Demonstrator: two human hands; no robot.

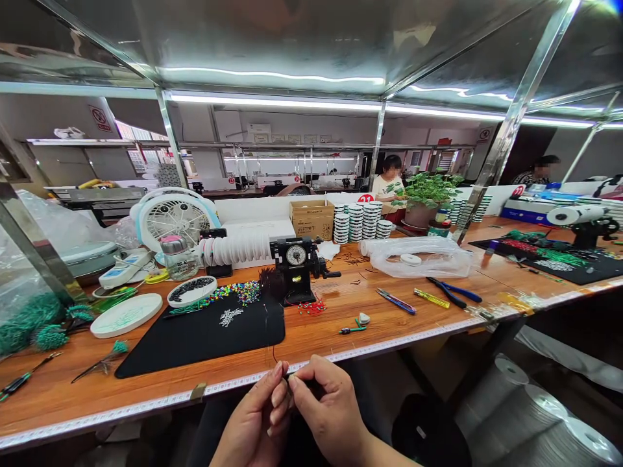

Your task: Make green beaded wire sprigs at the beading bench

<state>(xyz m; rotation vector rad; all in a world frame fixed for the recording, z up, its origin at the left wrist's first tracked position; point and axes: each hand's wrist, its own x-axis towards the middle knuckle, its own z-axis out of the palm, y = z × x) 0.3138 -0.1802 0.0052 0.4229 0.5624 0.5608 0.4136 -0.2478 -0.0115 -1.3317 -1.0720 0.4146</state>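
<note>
My left hand (260, 415) and my right hand (331, 405) meet fingertip to fingertip at the table's front edge. Each pinches something small and dark between thumb and forefinger, too small to make out. A thin dark strand (274, 353) rises from the fingertips toward the black mat (204, 344). Beyond them stands a black winding machine (295, 266) with a dial, a crank and a row of white spools (236, 249). Colored beads (246, 292) and silvery pieces (230, 316) lie on the mat.
Behind the machine are a fan (175, 224), a cardboard box (312, 220) and stacked spools (355, 224). To the right lie tweezers (396, 301), a yellow-handled tool (431, 298) and blue pliers (457, 290). White dishes (126, 315) stand left. A person (390, 185) sits across.
</note>
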